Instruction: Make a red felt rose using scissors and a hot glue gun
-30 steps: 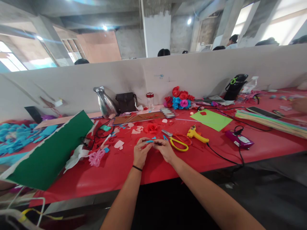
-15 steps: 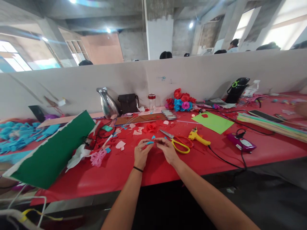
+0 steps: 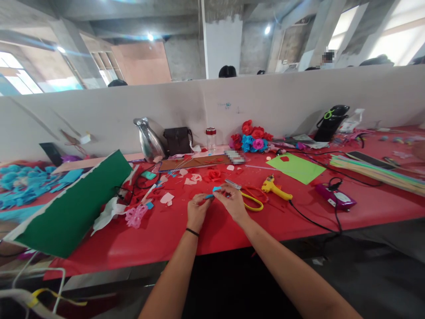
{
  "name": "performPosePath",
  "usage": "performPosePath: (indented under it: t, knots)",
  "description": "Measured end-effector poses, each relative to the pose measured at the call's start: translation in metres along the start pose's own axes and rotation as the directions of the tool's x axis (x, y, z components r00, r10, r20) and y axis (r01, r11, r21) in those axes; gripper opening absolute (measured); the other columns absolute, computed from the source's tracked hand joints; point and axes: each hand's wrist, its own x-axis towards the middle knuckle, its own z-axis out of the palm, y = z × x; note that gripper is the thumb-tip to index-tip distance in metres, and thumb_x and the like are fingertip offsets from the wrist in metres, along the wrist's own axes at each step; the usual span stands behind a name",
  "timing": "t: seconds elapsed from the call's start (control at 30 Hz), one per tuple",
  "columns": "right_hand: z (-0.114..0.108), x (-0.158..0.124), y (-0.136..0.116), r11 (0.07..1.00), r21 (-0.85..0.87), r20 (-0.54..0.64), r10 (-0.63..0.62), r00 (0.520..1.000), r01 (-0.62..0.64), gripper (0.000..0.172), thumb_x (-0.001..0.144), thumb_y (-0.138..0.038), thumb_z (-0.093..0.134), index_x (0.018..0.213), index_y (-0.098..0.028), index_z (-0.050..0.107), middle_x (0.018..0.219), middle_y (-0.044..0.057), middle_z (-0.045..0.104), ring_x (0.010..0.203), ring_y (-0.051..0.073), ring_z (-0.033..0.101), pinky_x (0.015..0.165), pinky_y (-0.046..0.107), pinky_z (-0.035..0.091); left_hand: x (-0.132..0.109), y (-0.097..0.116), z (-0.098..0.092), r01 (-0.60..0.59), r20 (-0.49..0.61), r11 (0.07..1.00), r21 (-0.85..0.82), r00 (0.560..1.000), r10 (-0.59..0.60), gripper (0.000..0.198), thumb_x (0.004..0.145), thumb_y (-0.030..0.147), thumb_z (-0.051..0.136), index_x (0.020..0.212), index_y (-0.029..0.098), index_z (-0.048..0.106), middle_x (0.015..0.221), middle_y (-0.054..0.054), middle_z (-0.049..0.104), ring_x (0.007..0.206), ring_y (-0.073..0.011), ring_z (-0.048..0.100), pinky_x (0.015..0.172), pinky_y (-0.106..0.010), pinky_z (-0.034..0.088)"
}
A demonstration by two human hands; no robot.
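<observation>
Between the fingertips of my left hand [image 3: 198, 212] is a small rolled strip of blue paper [image 3: 209, 196]. My right hand [image 3: 233, 203] pinches a flat blue paper piece [image 3: 217, 189] right beside it, and the two hands nearly meet. Just beyond them a red paper rose [image 3: 213, 175] lies on the red table [image 3: 159, 248]. Scissors [image 3: 254, 203] with yellow handles lie right of my right hand, their blades partly behind it. Farther right rests a yellow glue gun [image 3: 277, 188] with a black cord.
A green board [image 3: 76, 208] leans at the left, near blue paper pieces [image 3: 20, 188]. Along the partition stand a metal flask [image 3: 149, 141], a dark bag [image 3: 177, 141], a glass jar [image 3: 211, 139] and paper roses [image 3: 254, 137]. A purple power strip [image 3: 335, 196] sits right, below a light green sheet [image 3: 297, 168].
My right hand has picked up a blue paper piece from the table and brought it against the rolled strip. The view has shifted slightly.
</observation>
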Motion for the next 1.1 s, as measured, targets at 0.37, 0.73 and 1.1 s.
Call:
performPosePath:
  t: [0.37, 0.73, 1.1]
  knots:
    - [0.000, 0.003, 0.005, 0.996, -0.073, 0.054, 0.046, 0.998, -0.042, 0.018, 0.072, -0.035, 0.064, 0.061, -0.021, 0.066, 0.063, 0.001, 0.059, 0.065, 0.016, 0.051, 0.065, 0.029, 0.039, 0.000, 0.005, 0.003, 0.060, -0.040, 0.994, -0.088, 0.997, -0.064, 0.002, 0.063, 0.022, 0.069, 0.062, 0.022, 0.071, 0.070, -0.002, 0.066, 0.074, -0.0176, 0.058, 0.075, -0.032, 0.045]
    - [0.001, 0.010, 0.003, 0.999, -0.019, 0.121, 0.044, 0.992, -0.042, 0.016, 0.071, -0.034, 0.065, 0.062, -0.021, 0.067, 0.071, 0.001, 0.063, 0.073, 0.017, 0.055, 0.072, 0.029, 0.040, 0.000, 0.007, 0.004, 0.148, 0.009, 0.964, -0.221, 0.989, -0.150, 0.010, 0.061, 0.027, 0.069, 0.062, 0.017, 0.068, 0.066, -0.002, 0.064, 0.067, -0.0150, 0.056, 0.068, -0.028, 0.044]
    - [0.012, -0.008, 0.025, 0.998, 0.022, 0.098, 0.056, 0.994, -0.058, 0.007, 0.071, -0.027, 0.064, 0.071, -0.024, 0.070, 0.075, 0.003, 0.070, 0.073, 0.019, 0.059, 0.071, 0.032, 0.044, 0.000, 0.009, 0.003, 0.140, -0.058, 0.954, -0.265, 0.985, -0.161, 0.016, 0.061, 0.033, 0.073, 0.071, 0.020, 0.074, 0.084, -0.003, 0.059, 0.085, -0.0162, 0.055, 0.079, -0.030, 0.043]
